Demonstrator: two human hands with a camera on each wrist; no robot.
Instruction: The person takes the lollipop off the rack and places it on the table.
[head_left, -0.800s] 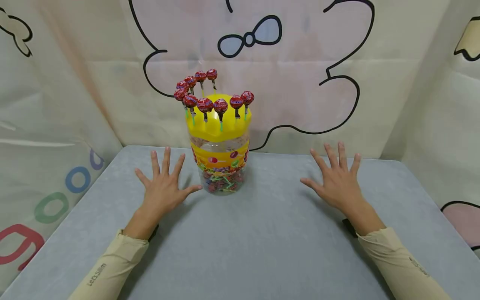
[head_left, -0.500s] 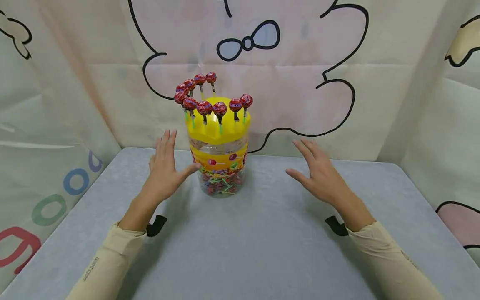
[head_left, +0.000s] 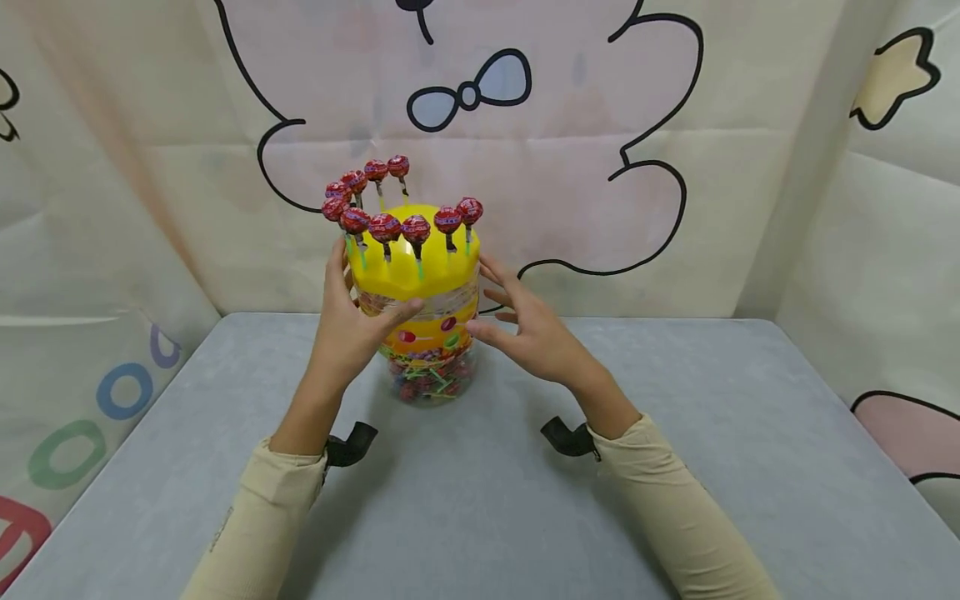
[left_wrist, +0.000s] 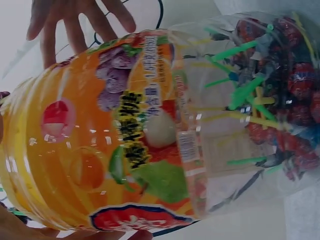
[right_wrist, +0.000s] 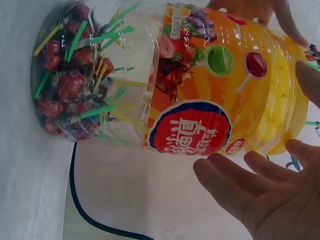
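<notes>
A tall clear lollipop jar [head_left: 427,337] stands upright on the table, with an orange fruit-printed label. Its yellow lid [head_left: 408,279] carries a ring of red-wrapped lollipops [head_left: 416,228] on sticks, with a gap at the right rear. More loose lollipops [right_wrist: 70,85] lie in the bottom. My left hand [head_left: 347,333] grips the jar's left side, thumb across the front and fingers curving behind, partly hidden. My right hand [head_left: 543,337] is at the jar's right side, its fingers spread and slightly bent. In the right wrist view, several fingertips [right_wrist: 205,170] stand just apart from the label.
The table [head_left: 480,500] has a pale grey cover. Behind it hangs a cloth backdrop [head_left: 562,200] with cartoon outlines, and similar cloths close off both sides. Black straps or mounts [head_left: 566,437] jut from both wrists.
Both hands have come inward from spread poses above the table, the left to the jar's left side and the right close to its right. The view has shifted slightly; the jar stays put.
</notes>
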